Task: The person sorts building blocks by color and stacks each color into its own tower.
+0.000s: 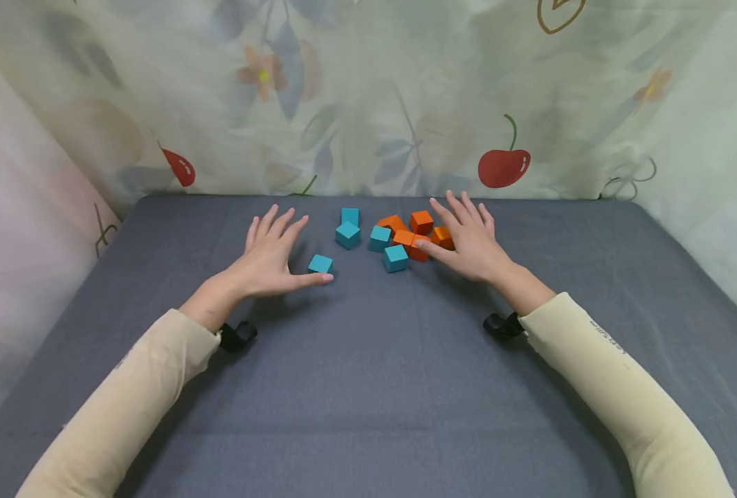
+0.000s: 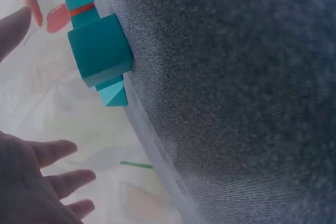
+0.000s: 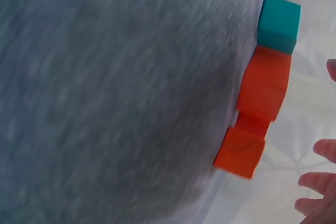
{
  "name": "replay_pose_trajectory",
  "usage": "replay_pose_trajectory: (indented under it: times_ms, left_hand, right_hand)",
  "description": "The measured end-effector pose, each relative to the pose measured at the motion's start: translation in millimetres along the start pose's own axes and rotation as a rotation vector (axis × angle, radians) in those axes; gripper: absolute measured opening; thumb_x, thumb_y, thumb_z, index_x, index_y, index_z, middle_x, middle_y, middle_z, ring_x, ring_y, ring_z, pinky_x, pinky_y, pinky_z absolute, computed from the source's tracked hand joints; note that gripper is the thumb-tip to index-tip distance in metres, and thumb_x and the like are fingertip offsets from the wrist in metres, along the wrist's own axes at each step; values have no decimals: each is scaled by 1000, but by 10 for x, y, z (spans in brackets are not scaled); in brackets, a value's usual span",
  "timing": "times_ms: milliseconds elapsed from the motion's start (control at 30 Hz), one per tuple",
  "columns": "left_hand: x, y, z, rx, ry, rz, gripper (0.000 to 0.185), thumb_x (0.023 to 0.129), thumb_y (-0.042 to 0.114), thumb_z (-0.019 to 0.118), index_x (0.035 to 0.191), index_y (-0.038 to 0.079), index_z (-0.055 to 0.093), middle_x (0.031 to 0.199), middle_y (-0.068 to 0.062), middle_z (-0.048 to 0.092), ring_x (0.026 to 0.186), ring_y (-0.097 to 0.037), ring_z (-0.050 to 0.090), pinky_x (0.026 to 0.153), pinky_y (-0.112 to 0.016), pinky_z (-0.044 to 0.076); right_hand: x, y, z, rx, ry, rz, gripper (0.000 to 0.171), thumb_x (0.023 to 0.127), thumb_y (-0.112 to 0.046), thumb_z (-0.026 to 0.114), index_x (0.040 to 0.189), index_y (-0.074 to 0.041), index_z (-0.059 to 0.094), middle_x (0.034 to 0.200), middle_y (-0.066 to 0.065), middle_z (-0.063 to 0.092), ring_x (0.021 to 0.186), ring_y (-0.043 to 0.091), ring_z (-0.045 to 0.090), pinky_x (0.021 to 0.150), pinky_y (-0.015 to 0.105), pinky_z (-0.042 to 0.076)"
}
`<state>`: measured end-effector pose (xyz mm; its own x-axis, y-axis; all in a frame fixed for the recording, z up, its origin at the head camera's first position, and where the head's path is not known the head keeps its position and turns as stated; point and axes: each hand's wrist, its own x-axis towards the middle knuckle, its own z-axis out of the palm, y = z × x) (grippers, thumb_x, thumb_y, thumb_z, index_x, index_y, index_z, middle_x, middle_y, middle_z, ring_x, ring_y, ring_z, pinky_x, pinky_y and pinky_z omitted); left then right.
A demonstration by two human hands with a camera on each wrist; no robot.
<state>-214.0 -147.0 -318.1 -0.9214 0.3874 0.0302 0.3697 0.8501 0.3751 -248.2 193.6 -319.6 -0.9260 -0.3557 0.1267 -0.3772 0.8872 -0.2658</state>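
My left hand (image 1: 268, 259) hovers with spread fingers, its thumb overlapping the near edge of a blue cube (image 1: 321, 263) in the head view. In the left wrist view that cube (image 2: 100, 50) looms large between thumb and fingers, with nothing gripped. My right hand (image 1: 468, 242) is spread over the right side of the cube group, its thumb overlapping an orange cube (image 1: 419, 249). Another orange cube (image 1: 443, 237) is partly hidden behind this hand. More orange cubes (image 1: 421, 222) lie to its left, with two blue cubes (image 1: 396, 259) close by.
Two more blue cubes (image 1: 347, 235) sit between the hands, one behind the other. Grey cloth (image 1: 368, 387) covers the table, and a patterned curtain (image 1: 356, 97) rises behind its far edge. Black straps (image 1: 239, 337) circle both wrists.
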Motion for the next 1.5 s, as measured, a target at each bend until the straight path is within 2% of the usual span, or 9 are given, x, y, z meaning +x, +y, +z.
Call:
replay_pose_trajectory:
  times_ms: [267, 533, 767, 1033, 1500]
  left_hand:
    - [-23, -42, 25, 8, -5, 29, 96, 80, 54, 70, 150, 5, 27, 151, -18, 30, 145, -39, 6, 116, -60, 1]
    - [-36, -65, 39, 20, 5, 54, 83, 80, 50, 71, 144, 6, 41, 142, -18, 42, 137, -39, 19, 111, -60, 12]
    - [-44, -68, 45, 14, 0, 56, 77, 80, 47, 73, 140, 6, 47, 141, -18, 44, 132, -37, 26, 106, -58, 20]
    - [-34, -61, 41, -1, -10, 33, 74, 80, 44, 75, 139, 8, 49, 140, -17, 46, 130, -36, 30, 104, -56, 22]
    - [-30, -60, 48, -60, -25, 55, 67, 82, 39, 74, 137, 9, 51, 138, -15, 50, 125, -34, 35, 103, -55, 25]
  right_hand:
    - [7, -206, 56, 36, 0, -91, 77, 90, -52, 58, 151, -14, 31, 159, 14, 18, 148, 33, 6, 117, 56, 4]
    - [-25, -457, 77, 53, -11, -196, 76, 89, -48, 63, 149, -11, 33, 156, 14, 27, 147, 34, 15, 114, 56, 14]
    - [-5, -649, 129, 68, -22, -258, 71, 90, -46, 63, 147, -12, 38, 153, 13, 32, 145, 33, 22, 111, 59, 20]
    - [56, -808, 192, 50, -64, -299, 69, 91, -47, 62, 146, -12, 40, 152, 13, 34, 142, 27, 29, 113, 51, 24]
    - [123, -995, 318, 91, -102, -335, 65, 91, -45, 62, 143, -11, 45, 148, 11, 42, 135, 28, 38, 113, 50, 29]
